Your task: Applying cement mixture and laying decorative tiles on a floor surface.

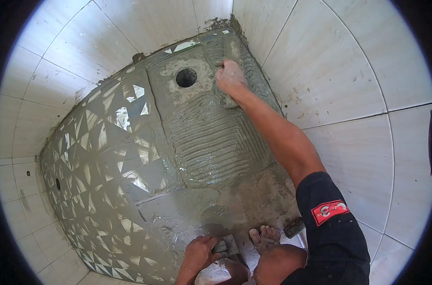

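Note:
My right hand (231,78) is closed on a mortar-coated trowel (230,102), mostly hidden under the fingers. It presses onto the wet grey mortar bed (206,142), close to the right wall and right of a round drain hole (186,77). Combed ridges run across the mortar below the hole. Near my knees, my left hand (199,254) has its fingers curled against a small grey mortar-smeared piece (228,245) whose kind I cannot make out.
Patterned floor tiles (102,137), smeared with grout, cover the left side. Pale wall tiles (330,66) rise all around. A black-headed mallet (293,228) lies beside my bare foot (265,236). Rough wet concrete (258,194) shows in front of me.

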Demonstrator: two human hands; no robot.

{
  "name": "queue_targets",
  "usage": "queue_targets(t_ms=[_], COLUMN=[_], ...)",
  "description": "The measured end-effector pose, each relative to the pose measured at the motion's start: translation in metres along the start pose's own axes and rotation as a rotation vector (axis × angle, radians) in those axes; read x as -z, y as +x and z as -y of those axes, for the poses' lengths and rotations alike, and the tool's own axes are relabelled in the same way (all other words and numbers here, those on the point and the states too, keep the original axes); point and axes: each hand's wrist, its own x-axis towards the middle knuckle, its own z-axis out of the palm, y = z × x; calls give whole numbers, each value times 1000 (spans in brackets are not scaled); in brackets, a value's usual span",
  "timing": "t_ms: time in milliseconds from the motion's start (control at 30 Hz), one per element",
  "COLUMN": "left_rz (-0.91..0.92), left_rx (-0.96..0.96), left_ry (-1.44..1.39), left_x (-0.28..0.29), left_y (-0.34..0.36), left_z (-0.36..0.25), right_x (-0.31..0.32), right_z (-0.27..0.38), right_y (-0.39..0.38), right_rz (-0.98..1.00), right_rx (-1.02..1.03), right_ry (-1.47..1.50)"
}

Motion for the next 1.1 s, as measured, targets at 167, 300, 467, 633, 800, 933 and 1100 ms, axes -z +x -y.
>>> queue_targets(t_ms=[167,300,467,633,800,933,1100], left_rz=[-40,-57,-47,-13,-33,-59,-60], left_rx=[4,35,-9,-40,-55,-75,-75], left_ry=[-3,-30,-20,-1,49,44,54], left_x=[5,-1,-5,-5,5,-6,-20], left_y=[-5,-10,-9,-6,-6,-16,-25], left_z=[0,7,3,2,-16,-14,-22], right_x=[-7,0,31,66,81,56,17], right_z=[21,9,-59,-67,-73,-50,-9], right_y=[17,-35,-128,-229,-263,-241,-204], right_rz=[-2,37,23,-27,4,36,187], right_rx=[-59,-54,141,-23,164,246,275], right_ry=[17,-173,-286,-71,20,75,-4])
